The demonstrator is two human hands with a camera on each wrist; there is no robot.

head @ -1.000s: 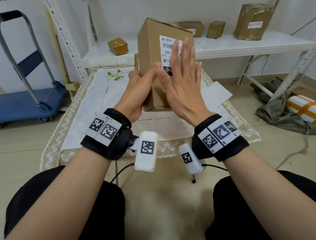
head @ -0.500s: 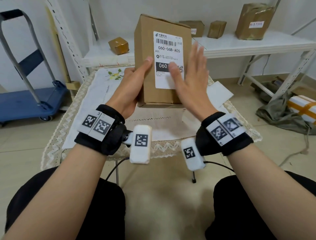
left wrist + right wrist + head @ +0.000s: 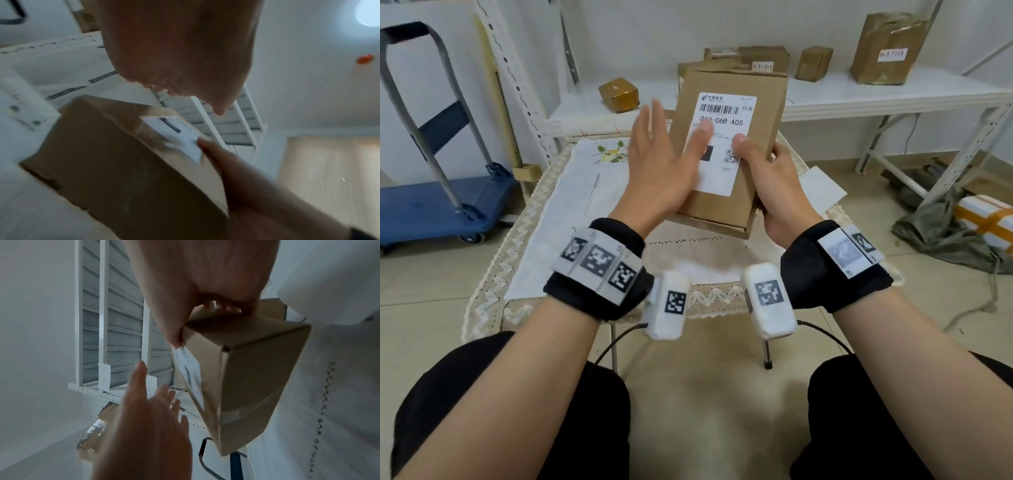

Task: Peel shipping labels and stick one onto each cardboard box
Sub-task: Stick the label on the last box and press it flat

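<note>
A tall cardboard box (image 3: 765,116) is held up over the table, tilted back, with a white shipping label (image 3: 724,147) stuck on the face towards me. My right hand (image 3: 767,178) grips the box's right lower side, thumb on the label and fingers behind. My left hand (image 3: 661,164) is open with spread fingers in front of the label's left part; whether it touches is unclear. The left wrist view shows the box (image 3: 115,162), the label (image 3: 176,134) and the right thumb. The right wrist view shows the box (image 3: 257,369), its label (image 3: 189,369) and my left hand (image 3: 148,418).
A small table with a white embroidered cloth (image 3: 571,205) stands before my knees; a white sheet (image 3: 823,188) lies at its right. The white shelf (image 3: 859,92) behind holds several boxes. A blue trolley (image 3: 431,205) is at left, a bundle (image 3: 962,226) on the floor at right.
The box passed from my left hand to my right and tilted back. My right hand, flat over the label before, now grips the box; my left hand has opened in front of the label.
</note>
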